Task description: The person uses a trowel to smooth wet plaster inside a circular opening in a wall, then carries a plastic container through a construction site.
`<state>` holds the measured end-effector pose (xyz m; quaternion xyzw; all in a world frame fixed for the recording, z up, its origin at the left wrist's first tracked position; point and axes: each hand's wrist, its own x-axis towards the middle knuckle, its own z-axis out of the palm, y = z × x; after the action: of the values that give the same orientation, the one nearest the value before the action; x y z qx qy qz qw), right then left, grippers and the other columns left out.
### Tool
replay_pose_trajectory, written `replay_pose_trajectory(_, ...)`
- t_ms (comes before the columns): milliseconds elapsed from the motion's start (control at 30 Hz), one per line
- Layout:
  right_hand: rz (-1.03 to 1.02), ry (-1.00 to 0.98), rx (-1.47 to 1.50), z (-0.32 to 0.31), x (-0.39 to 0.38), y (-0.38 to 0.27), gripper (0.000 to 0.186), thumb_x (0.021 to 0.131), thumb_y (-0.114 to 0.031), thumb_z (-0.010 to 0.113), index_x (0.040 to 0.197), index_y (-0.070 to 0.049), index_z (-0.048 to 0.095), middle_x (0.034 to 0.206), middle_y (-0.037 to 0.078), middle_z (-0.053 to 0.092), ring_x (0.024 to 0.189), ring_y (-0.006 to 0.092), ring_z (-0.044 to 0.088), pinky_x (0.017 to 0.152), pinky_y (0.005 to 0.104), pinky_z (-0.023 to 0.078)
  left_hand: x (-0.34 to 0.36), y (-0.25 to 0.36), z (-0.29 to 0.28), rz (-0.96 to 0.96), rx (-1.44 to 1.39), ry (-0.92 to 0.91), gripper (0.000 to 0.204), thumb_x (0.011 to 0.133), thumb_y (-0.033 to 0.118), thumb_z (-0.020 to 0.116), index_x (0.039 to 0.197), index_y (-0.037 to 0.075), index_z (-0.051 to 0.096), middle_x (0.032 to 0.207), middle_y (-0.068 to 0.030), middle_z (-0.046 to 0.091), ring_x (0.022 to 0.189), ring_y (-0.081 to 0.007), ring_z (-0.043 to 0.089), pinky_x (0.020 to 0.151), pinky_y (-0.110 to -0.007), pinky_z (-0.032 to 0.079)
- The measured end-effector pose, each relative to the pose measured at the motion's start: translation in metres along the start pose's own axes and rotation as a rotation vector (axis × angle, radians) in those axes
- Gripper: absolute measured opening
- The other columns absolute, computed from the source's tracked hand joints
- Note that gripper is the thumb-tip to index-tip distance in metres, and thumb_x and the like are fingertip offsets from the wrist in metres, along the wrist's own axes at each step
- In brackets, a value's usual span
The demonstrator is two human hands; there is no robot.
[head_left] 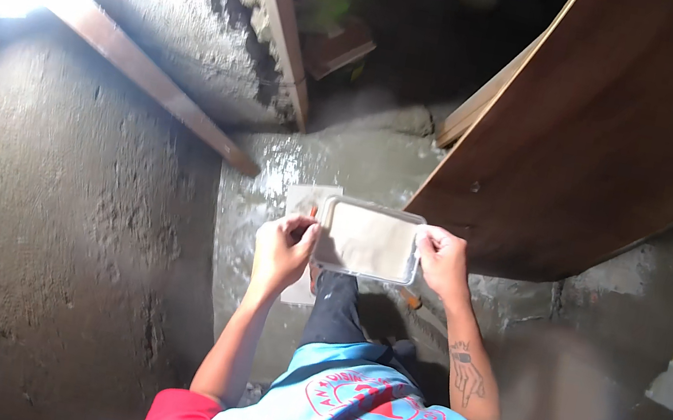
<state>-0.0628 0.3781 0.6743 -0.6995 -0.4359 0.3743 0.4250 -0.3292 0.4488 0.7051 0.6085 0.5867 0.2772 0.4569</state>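
A clear plastic rectangular tub [377,208] is held out in front of me, between both hands. Pale beige material [374,236], smooth on top, shows inside it; I cannot tell whether it is powder or paste. My left hand [282,250] pinches the tub's left edge with its fingers closed. On the opposite side, my right hand [444,263] grips the right edge between thumb and fingers. Below the tub, a whitish flat rectangular sheet or tile [299,202] lies on the floor, partly covered by my left hand and the tub.
Wet grey concrete floor [265,206] surrounds my feet. A rough plastered wall [58,206] stands at left, with a wooden beam [160,89] across it. A large brown plywood panel [582,145] leans at right. Bright light glares at upper left; the far middle is dark.
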Motion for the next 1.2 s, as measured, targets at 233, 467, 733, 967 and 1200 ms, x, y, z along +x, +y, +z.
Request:
replay_pose_trajectory(233,-0.171,-0.004,-0.052,0.048,0.056,-0.071,0.009,0.084,-0.002,0.057,0.078,0.004,0.056,0.059,0.005,0.048,0.061,0.0048,0.042,0.053,0.0279,0.039,0.042,0.022,-0.068,0.020,-0.019,0.074,0.020,0.089,0.014,0.066,0.092,-0.005,0.070,0.075,-0.0110,0.071,0.069,-0.0105,0.066,0.068,-0.026,0.052)
replay_pose_trajectory(467,-0.190,-0.043,-0.065,0.049,0.117,-0.102,0.012,0.089,-0.002,0.055,0.090,0.008,0.062,0.068,0.002,0.058,0.066,0.0037,0.049,0.058,0.0261,0.043,0.117,0.042,-0.089,0.089,-0.059,0.042,0.018,0.091,0.012,0.067,0.093,-0.006,0.070,0.066,-0.0007,0.063,0.056,-0.0046,0.052,0.052,-0.022,0.042)
replay_pose_trajectory(733,-0.223,0.151,-0.169,0.049,0.177,-0.118,0.015,0.083,-0.011,0.059,0.083,0.002,0.067,0.064,0.019,0.060,0.055,0.0228,0.062,0.054,0.0345,0.046,0.192,0.051,-0.078,0.052,-0.085,-0.004,0.016,0.090,0.010,0.066,0.091,-0.006,0.070,0.069,-0.0004,0.064,0.060,-0.0042,0.053,0.056,-0.022,0.044)
replay_pose_trajectory(967,-0.106,0.228,-0.294,0.037,0.238,-0.141,0.017,0.085,-0.015,0.059,0.086,-0.001,0.069,0.070,0.020,0.065,0.065,0.0323,0.067,0.057,0.0386,0.049,0.258,0.089,-0.074,0.170,-0.005,-0.004,0.016,0.086,0.010,0.065,0.090,-0.005,0.071,0.068,-0.0026,0.066,0.061,-0.0059,0.056,0.056,-0.024,0.045)
replay_pose_trajectory(1200,-0.055,0.280,-0.358,0.014,0.328,-0.196,0.016,0.086,-0.016,0.061,0.089,-0.002,0.069,0.076,0.017,0.068,0.071,0.0333,0.068,0.063,0.0396,0.051,0.335,0.155,-0.067,0.255,0.105,0.078,0.016,0.081,0.014,0.067,0.087,0.000,0.073,0.074,-0.0151,0.071,0.070,-0.0187,0.071,0.068,-0.030,0.054)
